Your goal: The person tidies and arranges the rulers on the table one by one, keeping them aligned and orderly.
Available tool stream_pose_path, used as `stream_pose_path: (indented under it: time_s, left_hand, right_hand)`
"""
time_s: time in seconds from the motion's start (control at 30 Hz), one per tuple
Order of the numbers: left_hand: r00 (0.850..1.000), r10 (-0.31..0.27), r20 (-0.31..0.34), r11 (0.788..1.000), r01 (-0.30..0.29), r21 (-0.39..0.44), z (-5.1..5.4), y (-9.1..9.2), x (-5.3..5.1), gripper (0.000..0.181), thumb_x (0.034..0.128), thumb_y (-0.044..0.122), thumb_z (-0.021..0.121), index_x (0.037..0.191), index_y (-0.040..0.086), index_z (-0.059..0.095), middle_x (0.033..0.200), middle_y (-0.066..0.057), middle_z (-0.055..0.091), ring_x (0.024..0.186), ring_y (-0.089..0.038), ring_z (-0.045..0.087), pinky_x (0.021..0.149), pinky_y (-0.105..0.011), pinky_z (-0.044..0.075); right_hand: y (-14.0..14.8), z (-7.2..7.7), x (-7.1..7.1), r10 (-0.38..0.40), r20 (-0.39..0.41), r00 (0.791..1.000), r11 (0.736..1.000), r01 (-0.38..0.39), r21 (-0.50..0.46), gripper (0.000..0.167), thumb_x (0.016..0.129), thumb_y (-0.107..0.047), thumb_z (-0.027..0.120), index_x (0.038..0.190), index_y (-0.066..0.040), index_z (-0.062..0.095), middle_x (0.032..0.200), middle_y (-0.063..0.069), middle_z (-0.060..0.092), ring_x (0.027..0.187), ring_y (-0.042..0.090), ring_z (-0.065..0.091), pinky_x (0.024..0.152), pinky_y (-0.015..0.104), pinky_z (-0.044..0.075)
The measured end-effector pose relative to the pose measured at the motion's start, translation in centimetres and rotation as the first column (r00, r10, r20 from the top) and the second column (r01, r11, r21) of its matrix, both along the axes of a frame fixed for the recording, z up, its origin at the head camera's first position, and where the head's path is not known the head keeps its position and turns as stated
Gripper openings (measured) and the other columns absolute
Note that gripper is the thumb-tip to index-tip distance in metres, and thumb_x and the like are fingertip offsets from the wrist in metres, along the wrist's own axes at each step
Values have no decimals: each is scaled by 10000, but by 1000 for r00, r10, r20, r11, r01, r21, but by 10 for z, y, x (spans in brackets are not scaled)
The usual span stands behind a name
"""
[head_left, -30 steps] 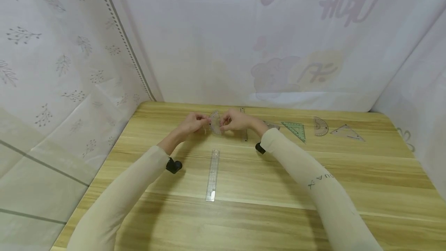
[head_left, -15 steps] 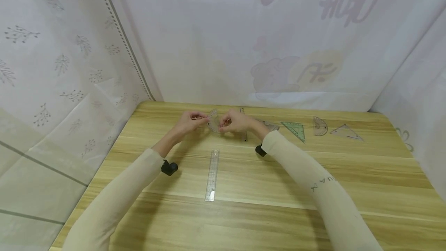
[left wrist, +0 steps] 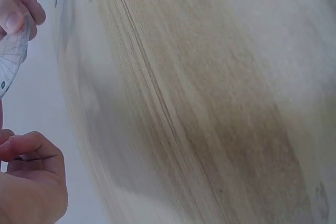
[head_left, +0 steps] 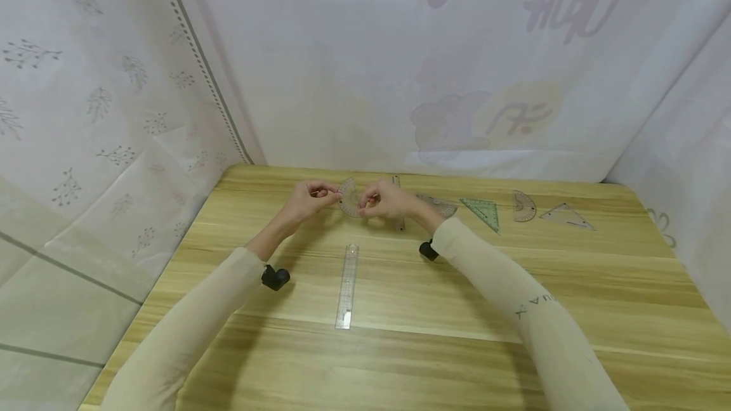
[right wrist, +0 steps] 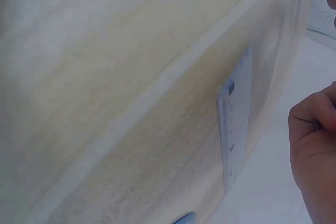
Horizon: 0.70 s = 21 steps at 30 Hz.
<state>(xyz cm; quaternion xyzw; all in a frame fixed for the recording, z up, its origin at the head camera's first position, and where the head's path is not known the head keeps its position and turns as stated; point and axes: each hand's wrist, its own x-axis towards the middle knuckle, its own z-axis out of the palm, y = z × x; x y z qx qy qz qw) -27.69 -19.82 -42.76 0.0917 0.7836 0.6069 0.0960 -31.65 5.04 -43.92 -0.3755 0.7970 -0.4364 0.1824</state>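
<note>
A clear protractor is held up between both hands near the back of the table. My left hand pinches its left, curved side between thumb and fingertips. With thumb and forefinger, my right hand pinches the opposite side near its lower corner. Part of the protractor shows at the edge of the left wrist view, with the right hand's fingers on it. Under the right hand lies a clear ruler, partly hidden by it. Nearer the front, another clear ruler rests flat on the wood.
Along the back right lie a clear protractor partly behind the right wrist, a green set square, another protractor and a clear set square. Patterned white cloth hangs behind the wooden table.
The protractor has turned to face the head camera more and shifted slightly left. My left hand has moved a little left with it; the right hand has hardly moved.
</note>
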Motion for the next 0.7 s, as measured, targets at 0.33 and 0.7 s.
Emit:
stream_pose_path:
  time_s: [0.33,0.7]
  left_hand:
    - [998,5,-58,1000,-5,-5,0,8,5,232,962,175,742,1088,-20,736,741,-28,436,647,-130,356,544,-226,297]
    - [997,-27,-68,1000,28,7,5,18,7,232,963,179,740,1088,-16,739,738,-45,410,648,-144,348,561,-245,303]
  right_hand:
    - [10,-2,5,-26,21,999,999,27,-37,94,961,-119,721,892,-68,760,872,51,656,646,153,425,605,293,385]
    - [23,0,12,-44,18,999,998,44,-43,96,959,-128,727,880,-80,755,767,51,573,595,140,380,575,280,358]
